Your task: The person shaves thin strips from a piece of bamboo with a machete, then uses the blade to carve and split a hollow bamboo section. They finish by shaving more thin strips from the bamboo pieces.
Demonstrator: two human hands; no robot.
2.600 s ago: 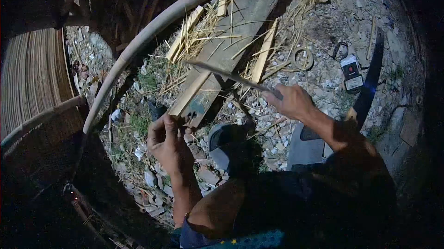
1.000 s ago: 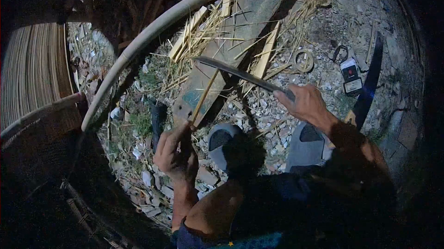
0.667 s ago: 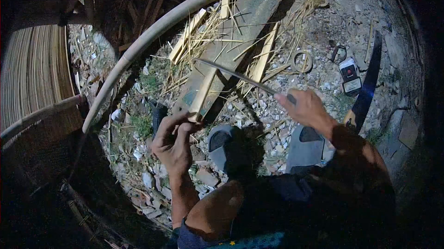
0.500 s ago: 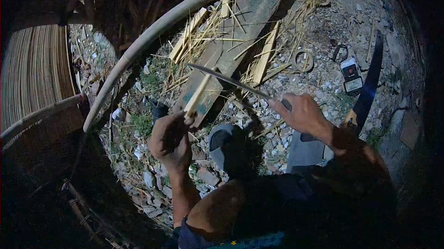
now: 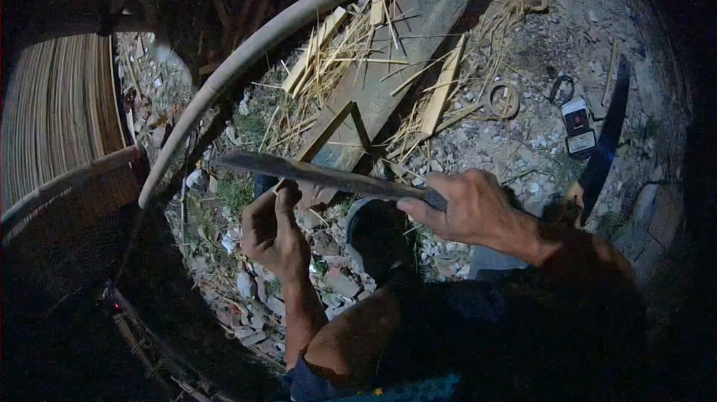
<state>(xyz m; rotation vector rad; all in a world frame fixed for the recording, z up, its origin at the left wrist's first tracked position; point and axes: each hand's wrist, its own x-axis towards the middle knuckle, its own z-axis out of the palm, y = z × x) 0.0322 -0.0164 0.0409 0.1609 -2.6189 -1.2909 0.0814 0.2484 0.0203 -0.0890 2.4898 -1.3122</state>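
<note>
A strip of pale wood or bamboo (image 5: 326, 133) is pinched at its near end by my left hand (image 5: 278, 230); its far end reaches over a thick wooden plank (image 5: 429, 25). My right hand (image 5: 478, 215) is closed round the handle of a long knife (image 5: 321, 176). The blade points left, lies flat-looking across the near part of the strip and passes just above my left fingertips. Whether blade and strip touch, I cannot tell.
Thin shavings and split strips (image 5: 442, 88) lie round the plank. To the right are a tape roll (image 5: 502, 100), a small black-and-white device (image 5: 577, 126) and a curved saw (image 5: 609, 133). A curved pole (image 5: 246, 51) arches at the left over rubble.
The knife has come from the strip's far end towards my left hand, with its broad side now showing. My right hand has moved slightly up and left.
</note>
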